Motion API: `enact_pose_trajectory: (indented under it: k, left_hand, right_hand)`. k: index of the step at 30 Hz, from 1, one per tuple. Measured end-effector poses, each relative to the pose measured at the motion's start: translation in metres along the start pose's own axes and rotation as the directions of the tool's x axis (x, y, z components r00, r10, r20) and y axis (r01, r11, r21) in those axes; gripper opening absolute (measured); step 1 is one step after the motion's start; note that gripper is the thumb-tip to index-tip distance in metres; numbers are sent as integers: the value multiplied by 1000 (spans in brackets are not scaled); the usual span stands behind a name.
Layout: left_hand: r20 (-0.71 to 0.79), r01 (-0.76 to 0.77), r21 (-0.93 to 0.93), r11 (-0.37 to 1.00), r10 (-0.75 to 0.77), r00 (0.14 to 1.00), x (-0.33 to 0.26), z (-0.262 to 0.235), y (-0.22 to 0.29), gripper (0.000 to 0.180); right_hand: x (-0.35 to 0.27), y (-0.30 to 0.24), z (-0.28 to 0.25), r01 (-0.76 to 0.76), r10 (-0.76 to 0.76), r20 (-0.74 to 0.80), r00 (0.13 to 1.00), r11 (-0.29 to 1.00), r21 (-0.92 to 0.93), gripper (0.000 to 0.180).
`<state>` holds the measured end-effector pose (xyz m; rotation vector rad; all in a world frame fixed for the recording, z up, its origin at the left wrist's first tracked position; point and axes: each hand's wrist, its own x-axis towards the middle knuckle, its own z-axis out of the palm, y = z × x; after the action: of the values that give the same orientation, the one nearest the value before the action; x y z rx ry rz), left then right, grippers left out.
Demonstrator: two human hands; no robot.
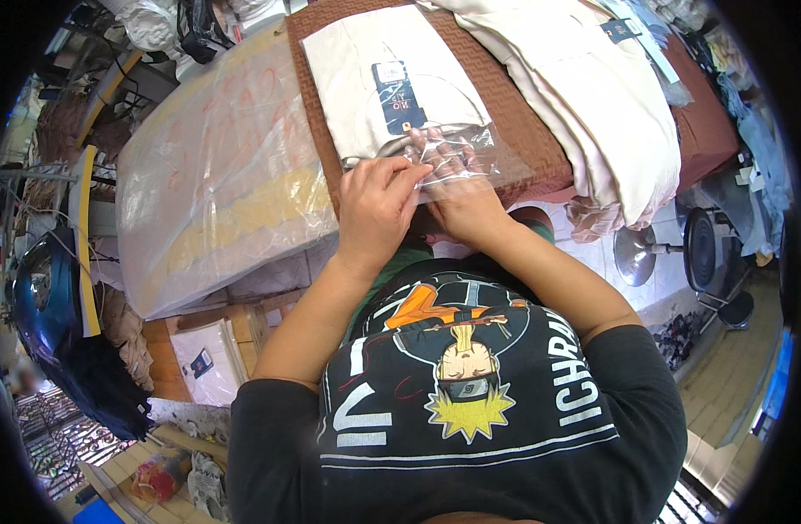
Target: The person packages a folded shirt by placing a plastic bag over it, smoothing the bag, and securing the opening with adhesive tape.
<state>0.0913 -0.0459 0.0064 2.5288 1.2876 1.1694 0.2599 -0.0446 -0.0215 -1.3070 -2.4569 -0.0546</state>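
Observation:
A folded cream garment point(348, 65) with a dark blue hang tag point(398, 98) lies on the brown textured cloth in front of me. Clear plastic covers its near end, and a loose flap of the plastic bag point(486, 150) sticks out toward me. My left hand point(376, 203) pinches the edge of this flap between thumb and fingers. Against the flap rests my right hand point(460, 194), its fingers apart and stretched toward the garment, seen through the film. Whether those fingers are inside the bag or beneath it, I cannot tell.
A pile of cream garments point(584, 96) hangs over the table edge at the right. On the left lies a large plastic-wrapped bundle point(226, 166). A packed garment point(210, 362) sits lower left, and a round-seated stool point(700, 249) stands at the right.

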Motion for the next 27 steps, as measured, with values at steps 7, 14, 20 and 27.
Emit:
enact_pose_trajectory:
  k: [7,14,20,27]
  left_hand:
    - [-45,-3,-42,999,1,999,4,-1,-1,25]
    - [-26,23,-84,996,-25,999,2,-3,1,24]
    - [-27,16,-88,996,-19,999,3,-2,0,23]
    - [-33,15,-101,995,-18,999,6,-4,2,22]
  right_hand:
    - [2,-6,8,-46,46,-6,999,998,47,65]
    - [5,-9,11,-53,53,-28,998,999,12,73]
    - [8,-9,15,-75,75,-51,996,997,3,70]
    - [20,-7,23,-88,83,-58,995,992,-92,65]
